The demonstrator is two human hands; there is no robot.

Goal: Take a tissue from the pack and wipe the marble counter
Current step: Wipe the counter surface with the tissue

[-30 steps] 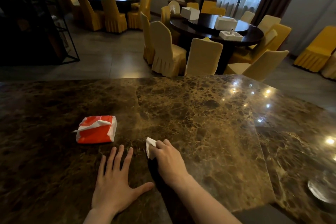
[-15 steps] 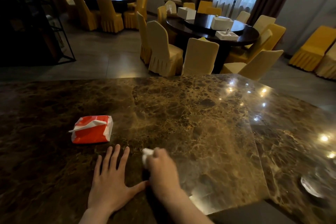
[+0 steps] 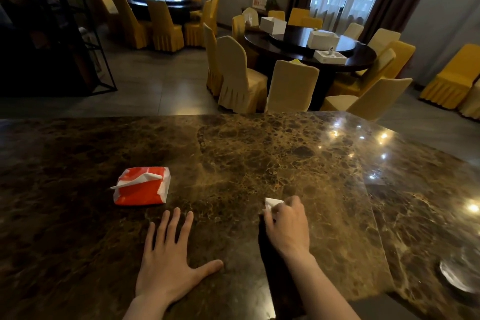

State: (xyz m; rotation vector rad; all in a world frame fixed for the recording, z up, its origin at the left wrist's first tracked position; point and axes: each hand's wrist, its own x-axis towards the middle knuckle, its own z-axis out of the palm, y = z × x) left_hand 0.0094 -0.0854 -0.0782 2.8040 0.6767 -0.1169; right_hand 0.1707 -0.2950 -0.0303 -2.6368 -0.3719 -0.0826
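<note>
Step in hand: the marble counter [image 3: 259, 153] is being wiped with a folded white tissue [image 3: 272, 202]; the taking of the tissue is judged already done.
Right hand: the right hand [image 3: 287, 226] is clenched around the tissue, knuckles up, and is pressed down on the stone; only a white corner is seen past the fingers.
Left hand: the left hand [image 3: 168, 254] is laid flat on the counter, fingers released and spread, nothing held.
Tissue pack: the red and white tissue pack [image 3: 141, 186] is lying just beyond the left fingertips, apart from them, with a sheet sticking out of its slit.
What has changed: a second ago the right hand was worked right beside the left hand's fingertips; it has since been swept to the right, and the two hands are now well apart. The left hand and the pack have been left where they were.
Meaning for the task: a sideways stroke is judged under way, with the strip nearest the person covered first; most of the counter, towards the far edge and the right, is likely not yet wiped.
</note>
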